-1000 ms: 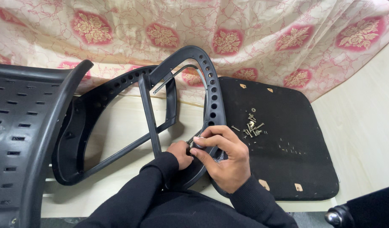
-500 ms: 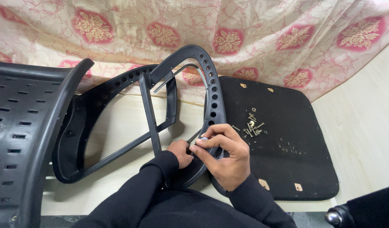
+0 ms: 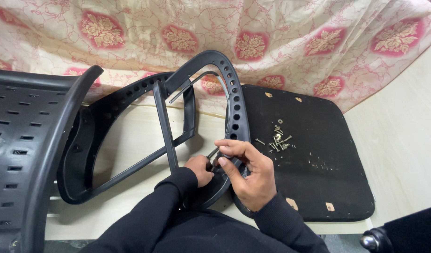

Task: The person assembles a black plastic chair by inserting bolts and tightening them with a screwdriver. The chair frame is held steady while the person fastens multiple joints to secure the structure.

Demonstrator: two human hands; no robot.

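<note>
pale wood-look tabletop (image 3: 402, 140) ran under everything, and behind it hung a cream cloth (image 3: 253, 33) patterned with pink-red floral medallions.

between my hands sat a small metal tool (image 3: 212, 152), a thin silvery rod whose long axis slanted from lower left to upper right, its upper end pointing toward the perforated rim of the black chair-back frame (image 3: 234, 107). my right hand (image 3: 248, 175) had thumb and forefinger pinched narrow on that rod, the other fingers curled loosely below. my left hand (image 3: 199, 169) was closed against the frame's lower edge just beside the rod; whether it gripped anything of its own i could not tell.

the frame lay tilted, its arched top rising toward the cloth and its long axis running from lower left to upper right, with a straight crossbar (image 3: 165, 129) through the opening.

right of the frame lay a black seat base (image 3: 318, 178), flat, with a small heap of screws and bolts (image 3: 277, 139) on it and a few tan square tabs near its edges. at far left stood a slotted black plastic chair shell (image 3: 18, 154).
</note>
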